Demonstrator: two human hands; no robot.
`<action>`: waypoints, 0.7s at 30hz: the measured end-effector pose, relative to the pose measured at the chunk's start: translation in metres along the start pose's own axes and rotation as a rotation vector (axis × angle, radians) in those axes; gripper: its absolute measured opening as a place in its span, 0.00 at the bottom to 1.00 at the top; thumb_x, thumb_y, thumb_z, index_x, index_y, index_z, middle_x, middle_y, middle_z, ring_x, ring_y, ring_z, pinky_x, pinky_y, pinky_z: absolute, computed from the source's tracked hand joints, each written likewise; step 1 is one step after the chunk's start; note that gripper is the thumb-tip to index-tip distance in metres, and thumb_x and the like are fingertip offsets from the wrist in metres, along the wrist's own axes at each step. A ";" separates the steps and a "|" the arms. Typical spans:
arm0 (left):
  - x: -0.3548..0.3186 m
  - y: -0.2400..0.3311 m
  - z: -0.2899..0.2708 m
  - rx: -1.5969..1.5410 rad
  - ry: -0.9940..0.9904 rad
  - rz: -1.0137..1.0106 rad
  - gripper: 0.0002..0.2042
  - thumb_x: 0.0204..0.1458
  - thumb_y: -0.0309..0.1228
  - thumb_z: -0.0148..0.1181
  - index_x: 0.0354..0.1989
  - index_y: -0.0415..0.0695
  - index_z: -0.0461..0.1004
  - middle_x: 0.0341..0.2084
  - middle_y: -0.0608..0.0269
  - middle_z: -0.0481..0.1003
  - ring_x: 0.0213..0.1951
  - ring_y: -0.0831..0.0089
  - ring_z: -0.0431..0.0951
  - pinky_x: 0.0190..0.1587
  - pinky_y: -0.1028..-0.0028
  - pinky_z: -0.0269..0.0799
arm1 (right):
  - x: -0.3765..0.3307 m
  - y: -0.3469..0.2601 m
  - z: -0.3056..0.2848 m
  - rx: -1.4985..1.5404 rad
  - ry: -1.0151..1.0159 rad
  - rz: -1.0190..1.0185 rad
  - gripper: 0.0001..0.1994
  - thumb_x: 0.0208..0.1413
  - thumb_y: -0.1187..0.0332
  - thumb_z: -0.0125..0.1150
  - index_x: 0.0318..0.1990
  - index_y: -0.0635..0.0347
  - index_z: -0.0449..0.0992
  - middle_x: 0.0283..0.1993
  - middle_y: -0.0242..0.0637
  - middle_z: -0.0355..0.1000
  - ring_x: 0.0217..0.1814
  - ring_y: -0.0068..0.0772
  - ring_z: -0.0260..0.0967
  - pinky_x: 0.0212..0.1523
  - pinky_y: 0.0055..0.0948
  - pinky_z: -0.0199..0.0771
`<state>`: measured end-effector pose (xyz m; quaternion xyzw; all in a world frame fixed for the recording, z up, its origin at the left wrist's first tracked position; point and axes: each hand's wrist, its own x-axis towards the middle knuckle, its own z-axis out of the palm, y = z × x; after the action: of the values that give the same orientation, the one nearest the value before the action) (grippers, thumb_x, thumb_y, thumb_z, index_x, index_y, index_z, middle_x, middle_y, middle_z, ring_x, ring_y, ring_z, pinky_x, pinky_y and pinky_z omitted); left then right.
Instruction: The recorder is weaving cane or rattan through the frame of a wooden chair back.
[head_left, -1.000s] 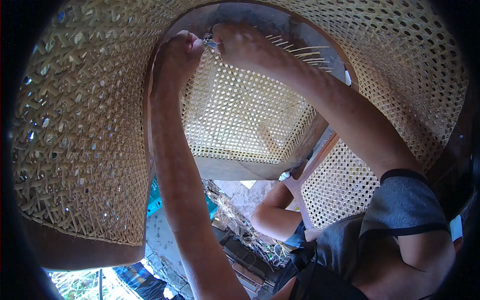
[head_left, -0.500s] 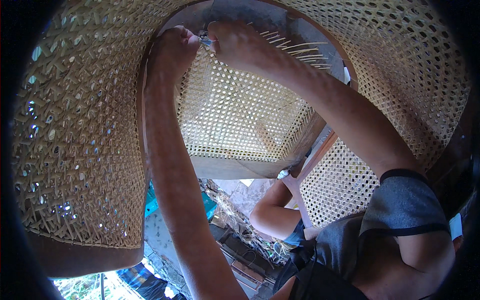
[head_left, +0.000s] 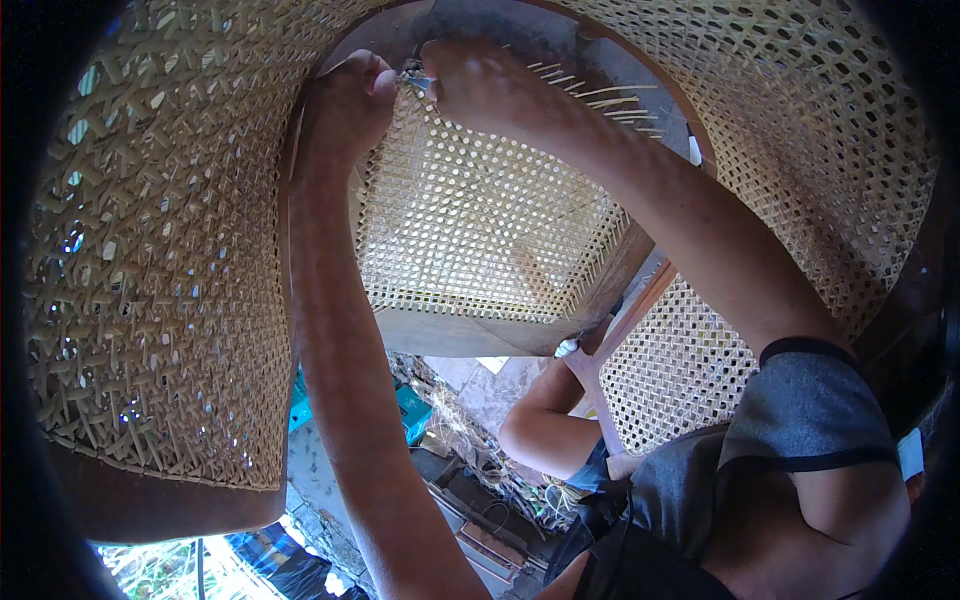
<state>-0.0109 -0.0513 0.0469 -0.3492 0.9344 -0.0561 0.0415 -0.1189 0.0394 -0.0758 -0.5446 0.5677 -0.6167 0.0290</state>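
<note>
My left hand [head_left: 345, 100] reaches up to the top edge of a woven cane panel [head_left: 480, 220] set in a brown wooden frame [head_left: 470, 335], its fingers closed on that edge. My right hand [head_left: 480, 80] is just right of it, closed around a small metal tool [head_left: 415, 80] whose tip shows between the two hands. Loose cane strand ends [head_left: 600, 95] stick out along the top edge to the right of my right hand. What my left fingers pinch is hidden.
A large curved cane-weave surface [head_left: 150, 280] fills the left and arches over the top to the right [head_left: 830, 130]. Another caned frame [head_left: 680, 370] leans at lower right. Below it is a person's bent limb [head_left: 540, 430]. Cane scraps [head_left: 470, 440] and a teal object [head_left: 410, 410] lie on the ground.
Both hands stay together at the panel's top edge. They have drifted slightly left in the picture, and the grip looks unchanged.
</note>
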 end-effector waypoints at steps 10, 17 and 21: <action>0.004 -0.005 0.002 -0.022 -0.033 0.076 0.09 0.56 0.34 0.55 0.35 0.40 0.74 0.27 0.52 0.77 0.30 0.60 0.78 0.37 0.66 0.73 | 0.001 -0.005 0.000 -0.022 -0.003 -0.007 0.04 0.44 0.77 0.63 0.28 0.65 0.73 0.26 0.49 0.73 0.29 0.47 0.76 0.31 0.42 0.77; 0.005 0.000 0.007 0.068 0.010 0.114 0.08 0.56 0.33 0.55 0.36 0.41 0.74 0.28 0.52 0.77 0.30 0.60 0.79 0.36 0.66 0.73 | 0.010 -0.009 -0.010 -0.130 -0.068 -0.036 0.04 0.41 0.78 0.54 0.26 0.67 0.75 0.23 0.49 0.73 0.27 0.45 0.76 0.32 0.40 0.78; 0.001 -0.002 0.001 -0.057 0.003 0.168 0.07 0.56 0.32 0.55 0.39 0.43 0.74 0.29 0.54 0.78 0.31 0.63 0.79 0.37 0.67 0.74 | 0.030 -0.033 -0.040 0.012 -0.532 0.457 0.07 0.52 0.75 0.53 0.36 0.68 0.75 0.27 0.50 0.76 0.26 0.38 0.78 0.26 0.36 0.79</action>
<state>-0.0104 -0.0530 0.0466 -0.2705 0.9617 -0.0265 0.0346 -0.1404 0.0583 -0.0228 -0.5448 0.6439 -0.4339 0.3167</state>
